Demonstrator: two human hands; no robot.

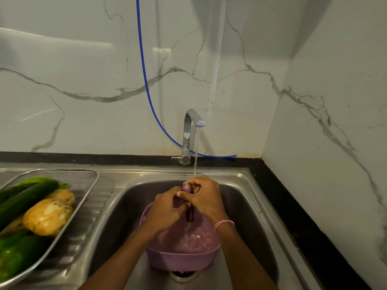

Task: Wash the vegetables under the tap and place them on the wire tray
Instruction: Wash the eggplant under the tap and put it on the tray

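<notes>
Grip: left hand (165, 212) and right hand (206, 197) are both clamped on the eggplant (189, 214), fingers curled round its upper half.
Eggplant: slim and purple, held near upright, with its top end just under the water (196, 151) from the tap (189, 130).
Handling: probably light and stiff. The glossy skin is likely slippery while wet, so it is more apt to slide out than to bruise.
Hold: best taken round the middle with the fingers wrapped, not pinched at the tips.
Colander (182, 260): sits in the sink (251, 216) right below the hands and would catch a drop.
Tray (92, 185): left of the sink and well apart from the hands. It already holds a cucumber (27, 199), yellow peppers (48, 218) and a green pepper (16, 254).
</notes>
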